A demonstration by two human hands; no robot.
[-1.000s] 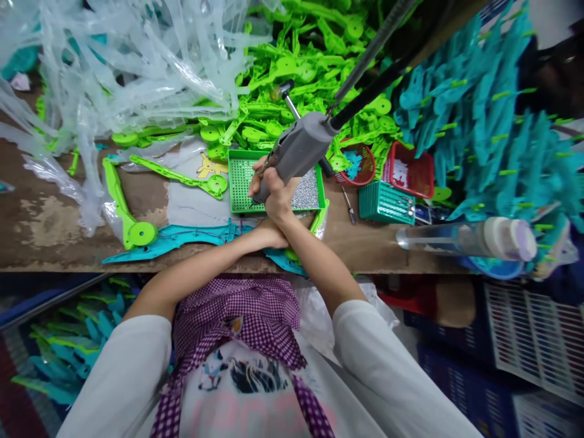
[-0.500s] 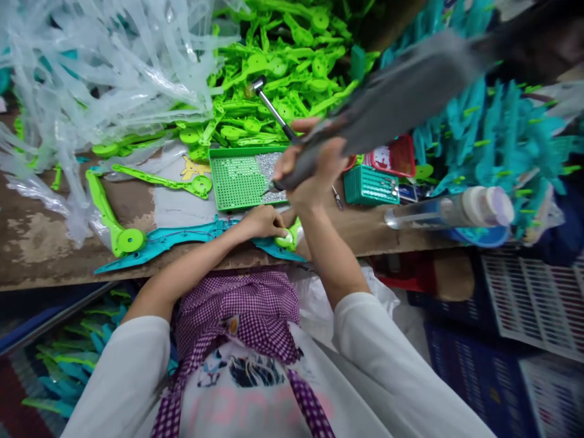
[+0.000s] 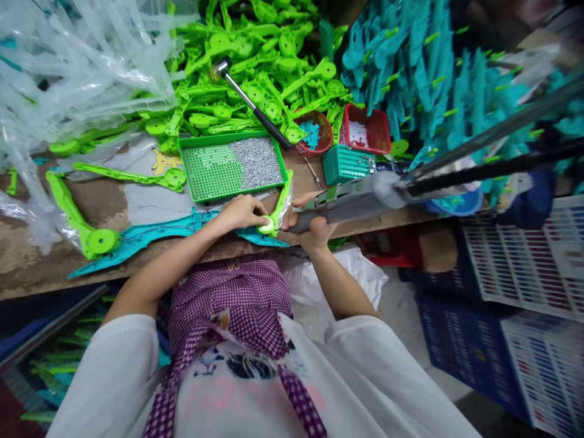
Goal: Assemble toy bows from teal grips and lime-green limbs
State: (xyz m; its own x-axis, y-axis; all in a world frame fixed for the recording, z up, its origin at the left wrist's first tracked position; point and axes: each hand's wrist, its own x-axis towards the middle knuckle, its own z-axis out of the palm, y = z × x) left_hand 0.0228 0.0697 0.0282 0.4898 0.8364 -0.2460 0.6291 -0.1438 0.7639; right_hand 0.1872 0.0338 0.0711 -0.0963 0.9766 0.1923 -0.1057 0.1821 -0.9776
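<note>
My right hand (image 3: 314, 226) is closed round a grey powered screwdriver (image 3: 351, 201) that lies nearly level, its tip pointing left at a round green plastic disc (image 3: 266, 226). My left hand (image 3: 241, 212) pinches that disc, which belongs to a green arm piece (image 3: 279, 204) laid on a long teal plastic part (image 3: 155, 234) at the bench's front edge. A green tray (image 3: 214, 167) with small silvery screws (image 3: 258, 161) sits just behind my hands.
Heaps of green parts (image 3: 255, 61), teal parts (image 3: 424, 73) and clear plastic strips (image 3: 68, 67) crowd the back of the wooden bench (image 3: 27, 249). A hammer (image 3: 249, 100), red baskets (image 3: 365, 128) and a teal basket (image 3: 347, 164) lie behind. Blue crates (image 3: 502, 316) stand at lower right.
My right hand swung the screwdriver from over the screw tray down and to the right, levelling it at the green disc. My left hand stayed on the disc. The view shifted left.
</note>
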